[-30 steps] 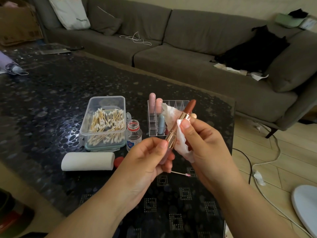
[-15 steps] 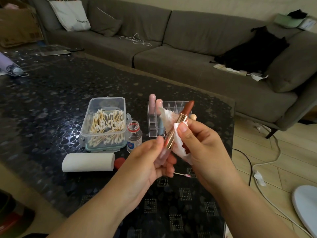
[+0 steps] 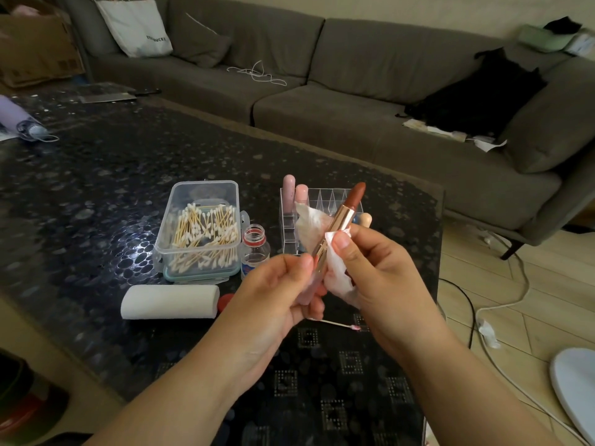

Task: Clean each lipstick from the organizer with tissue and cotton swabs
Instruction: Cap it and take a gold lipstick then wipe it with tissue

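OK, my left hand [image 3: 277,284] grips lipstick [image 3: 338,226] base steady so right hand [image 3: 370,272] can pinch tissue [image 3: 336,268] around its barrel.

The dark pebble-patterned table [image 3: 96,188] carried a clear swab box [image 3: 199,230], a small open bottle [image 3: 255,249], a clear organizer [image 3: 325,201], a white roll [image 3: 169,301], a red cap [image 3: 225,300], and one used swab [image 3: 338,324].

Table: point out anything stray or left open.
A used swab with a pink tip lies loose on the table, apart from the swab box. The small bottle stands uncapped; a red cap lies beside the tissue roll.
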The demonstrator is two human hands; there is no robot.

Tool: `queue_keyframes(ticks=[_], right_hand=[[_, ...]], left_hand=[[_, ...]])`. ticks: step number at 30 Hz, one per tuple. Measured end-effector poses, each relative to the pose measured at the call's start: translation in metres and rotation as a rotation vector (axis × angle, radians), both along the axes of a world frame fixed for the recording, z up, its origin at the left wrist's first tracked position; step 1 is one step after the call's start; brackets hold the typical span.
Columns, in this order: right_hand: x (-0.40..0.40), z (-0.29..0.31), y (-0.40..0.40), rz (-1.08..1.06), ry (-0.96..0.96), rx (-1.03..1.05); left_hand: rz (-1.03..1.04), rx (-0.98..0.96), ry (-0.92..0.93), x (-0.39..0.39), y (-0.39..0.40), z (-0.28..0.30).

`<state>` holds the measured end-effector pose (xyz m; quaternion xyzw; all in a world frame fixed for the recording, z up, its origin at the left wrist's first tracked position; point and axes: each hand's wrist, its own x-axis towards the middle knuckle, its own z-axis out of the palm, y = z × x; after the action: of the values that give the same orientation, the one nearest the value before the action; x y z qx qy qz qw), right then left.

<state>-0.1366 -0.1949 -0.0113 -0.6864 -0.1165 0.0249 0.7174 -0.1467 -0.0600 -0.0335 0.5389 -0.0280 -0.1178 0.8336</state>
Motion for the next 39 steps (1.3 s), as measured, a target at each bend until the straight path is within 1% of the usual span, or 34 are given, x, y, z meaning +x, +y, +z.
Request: queue_keyframes(ticks=[3, 11, 18, 22, 25, 29, 32, 39], right_hand=[[-0.001, 0.003, 0.001, 0.02, -0.001, 0.005], [0.001, -0.003, 0.002, -0.028, -0.03, -0.081], [-0.003, 0.004, 0.0, -0.027, -0.038, -0.109], [0.001, -0.003, 0.0, -0.065, -0.019, -0.127], [0.001, -0.005, 0.001, -0.081, -0.019, -0.15], [0.001, -0.002, -0.001, -0.069, -0.037, -0.169], [0.0, 0.001, -0.001, -0.035, -0.028, -0.144], [0.0, -0.005, 0.003, -0.083, 0.012, -0.129]], left_hand=[[-0.035, 0.027, 0.048, -0.001, 0.001, 0.0], [0.073, 0.047, -0.055, 0.003, 0.003, -0.004], [-0.01, 0.037, 0.02, 0.001, 0.0, -0.002], [0.056, 0.045, -0.037, 0.004, 0.002, -0.006], [0.081, 0.095, -0.055, 0.005, 0.003, -0.01], [0.016, 0.061, -0.016, 0.002, 0.002, -0.007], [-0.023, 0.102, -0.021, 0.001, 0.001, -0.006], [0.075, 0.148, -0.098, 0.004, 0.001, -0.011]])
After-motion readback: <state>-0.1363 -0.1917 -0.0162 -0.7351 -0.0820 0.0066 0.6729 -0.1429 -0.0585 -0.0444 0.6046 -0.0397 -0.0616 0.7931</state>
